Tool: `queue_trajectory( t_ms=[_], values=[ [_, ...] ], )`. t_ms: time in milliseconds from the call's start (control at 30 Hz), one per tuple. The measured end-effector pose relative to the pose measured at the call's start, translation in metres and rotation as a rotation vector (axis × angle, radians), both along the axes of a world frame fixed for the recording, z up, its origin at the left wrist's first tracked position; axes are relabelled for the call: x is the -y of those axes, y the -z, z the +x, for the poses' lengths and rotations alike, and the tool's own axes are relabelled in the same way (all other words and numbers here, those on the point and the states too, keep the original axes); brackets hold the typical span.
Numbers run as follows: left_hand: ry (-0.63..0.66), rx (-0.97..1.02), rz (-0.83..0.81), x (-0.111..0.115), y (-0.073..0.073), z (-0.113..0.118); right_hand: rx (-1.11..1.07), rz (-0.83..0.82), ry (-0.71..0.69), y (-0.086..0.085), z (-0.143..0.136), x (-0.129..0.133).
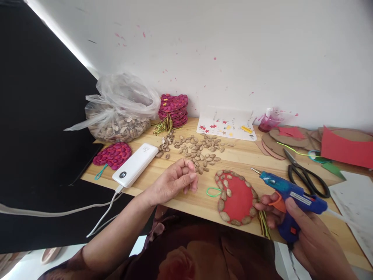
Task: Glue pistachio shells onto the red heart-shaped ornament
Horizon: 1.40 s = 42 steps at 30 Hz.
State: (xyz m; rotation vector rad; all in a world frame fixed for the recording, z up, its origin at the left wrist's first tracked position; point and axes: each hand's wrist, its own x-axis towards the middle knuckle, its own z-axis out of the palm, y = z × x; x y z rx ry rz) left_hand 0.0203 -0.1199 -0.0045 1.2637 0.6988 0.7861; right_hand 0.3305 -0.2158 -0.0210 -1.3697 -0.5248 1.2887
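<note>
My right hand point(313, 235) is wrapped around a blue hot glue gun point(285, 190), fingers at its orange trigger, nozzle pointing left. Below the nozzle lies a red heart-like cutout point(239, 198), rimmed with tan nutshells. It has a green cord loop point(213, 191) on its left and a bundle of greenish strings point(264, 223) on its right, beside my right fingers. My left hand point(176, 179) is above the table, left of the cutout, its fingers curled and thumb against them. Whatever it may pinch is hidden. Loose nutshells point(198, 149) are scattered just beyond it.
At left are a bag of shells point(119, 124), a purple shell-covered piece point(113, 154) and a cabled white power bank point(135, 165). Behind are stacked purple pieces point(175, 107) and a star sheet point(225, 124). Black-handled scissors point(307, 179), a pink-stained cup point(269, 120) and red sheet point(346, 147) are right.
</note>
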Motion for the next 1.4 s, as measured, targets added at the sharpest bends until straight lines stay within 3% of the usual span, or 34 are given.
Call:
queue_trajectory(
  t_ms=[433, 867, 1400],
  values=[
    [-0.107, 0.041, -0.086, 0.010, -0.005, 0.017, 0.005, 0.099, -0.021, -0.006, -0.005, 0.000],
    [-0.160, 0.064, -0.094, 0.013, -0.004, 0.019, 0.025, 0.099, -0.035, -0.005, -0.005, 0.000],
    [-0.226, 0.164, -0.250, 0.014, -0.004, 0.022, 0.028, 0.122, -0.025, -0.006, -0.007, 0.001]
  ],
)
